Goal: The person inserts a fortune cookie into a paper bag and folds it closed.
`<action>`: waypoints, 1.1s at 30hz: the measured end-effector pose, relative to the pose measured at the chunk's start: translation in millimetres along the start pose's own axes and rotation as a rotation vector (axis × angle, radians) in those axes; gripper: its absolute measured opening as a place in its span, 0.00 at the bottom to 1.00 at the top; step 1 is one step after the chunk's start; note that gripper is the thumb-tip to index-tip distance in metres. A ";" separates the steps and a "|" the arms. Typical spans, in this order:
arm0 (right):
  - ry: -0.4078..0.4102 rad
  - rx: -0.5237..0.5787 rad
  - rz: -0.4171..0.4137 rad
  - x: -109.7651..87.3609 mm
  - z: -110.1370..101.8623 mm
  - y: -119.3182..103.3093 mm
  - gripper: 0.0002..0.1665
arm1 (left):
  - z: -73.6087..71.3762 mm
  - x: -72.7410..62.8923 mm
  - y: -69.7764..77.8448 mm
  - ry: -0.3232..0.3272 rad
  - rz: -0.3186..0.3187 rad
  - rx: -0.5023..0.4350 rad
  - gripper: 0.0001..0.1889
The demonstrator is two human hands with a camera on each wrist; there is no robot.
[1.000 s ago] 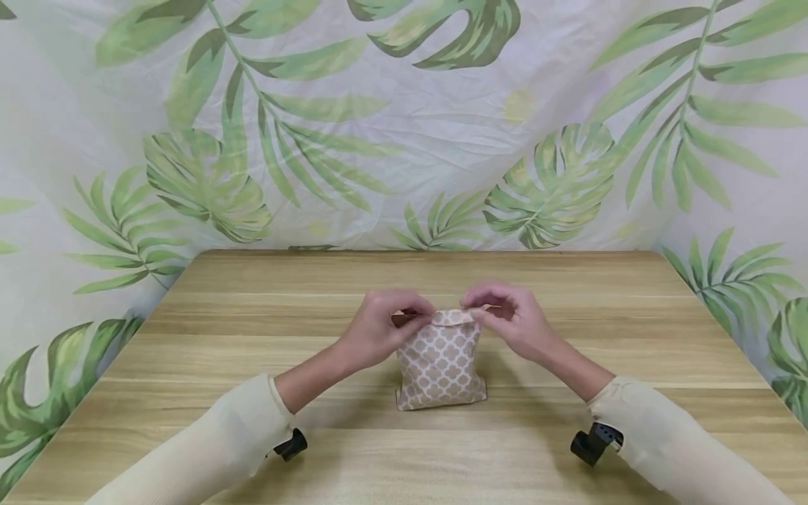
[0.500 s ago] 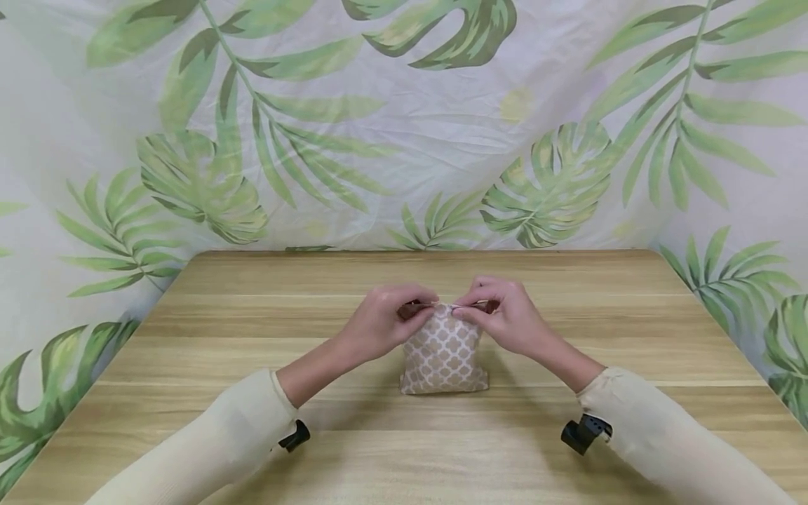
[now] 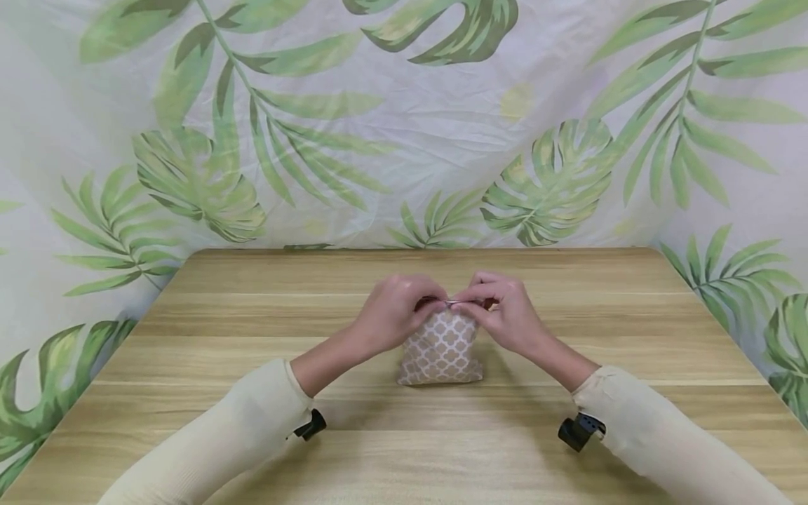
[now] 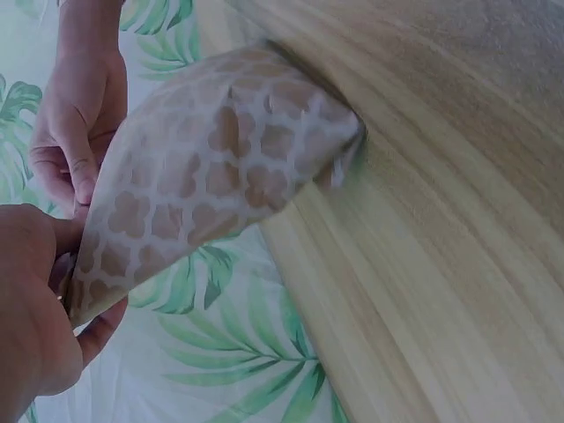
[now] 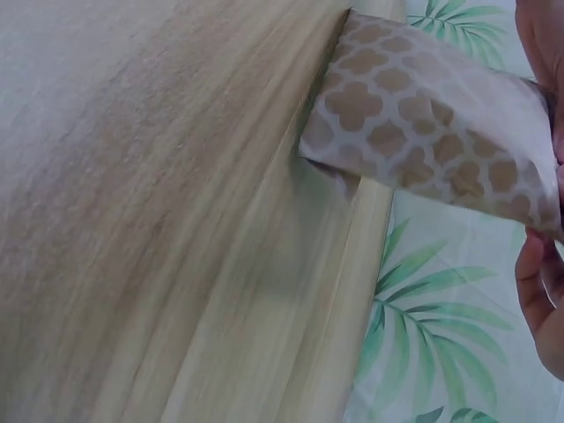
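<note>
A small tan paper bag [image 3: 440, 351] with a white lattice print stands on the wooden table, its bottom edge toward me. At its top edge my left hand [image 3: 399, 312] pinches the paper between thumb and fingers. My right hand [image 3: 505, 312] pinches the same edge from the other side, and the fingertips of both hands nearly meet. In the left wrist view the bag [image 4: 203, 159] looks puffed out, its top narrow in the fingers. The right wrist view shows the bag's [image 5: 432, 119] printed side and a loose corner at its base. The bag's contents are hidden.
The wooden table [image 3: 252, 308] reaches back to a white cloth backdrop [image 3: 442, 140] with green leaf prints. A black camera [image 3: 311, 424] sits under the left sleeve, and another black camera [image 3: 579, 431] under the right one.
The hands have come closer together at the bag's top, the right moving inward first, then the left. The folded strip seen earlier is now covered by fingers. The bag's base shifted slightly away from me.
</note>
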State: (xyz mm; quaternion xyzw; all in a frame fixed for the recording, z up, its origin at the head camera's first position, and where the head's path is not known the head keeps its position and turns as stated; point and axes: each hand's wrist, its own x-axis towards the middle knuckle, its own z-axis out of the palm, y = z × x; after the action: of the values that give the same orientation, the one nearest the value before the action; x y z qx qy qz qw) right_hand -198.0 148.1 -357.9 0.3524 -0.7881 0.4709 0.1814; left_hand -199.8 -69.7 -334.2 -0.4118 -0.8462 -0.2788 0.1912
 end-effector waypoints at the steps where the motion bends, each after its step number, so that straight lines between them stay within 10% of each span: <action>1: -0.008 -0.001 0.013 -0.5 -1.4 0.2 0.06 | 0.2 -0.3 0.1 0.012 0.012 0.015 0.01; 8: -0.021 0.010 0.119 -4.5 -12.7 -0.1 0.05 | -1.3 -2.2 0.7 0.070 0.046 0.039 0.03; 33: 0.035 0.105 0.140 -3.4 -9.9 -3.4 0.05 | 8.3 12.9 15.0 -0.021 -0.002 0.120 0.04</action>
State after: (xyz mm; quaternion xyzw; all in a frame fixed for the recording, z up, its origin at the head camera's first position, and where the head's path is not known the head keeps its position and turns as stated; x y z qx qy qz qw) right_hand -193.6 156.9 -353.0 0.2972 -0.7816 0.5294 0.1430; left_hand -196.0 -49.3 -328.8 -0.4019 -0.8636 -0.2235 0.2066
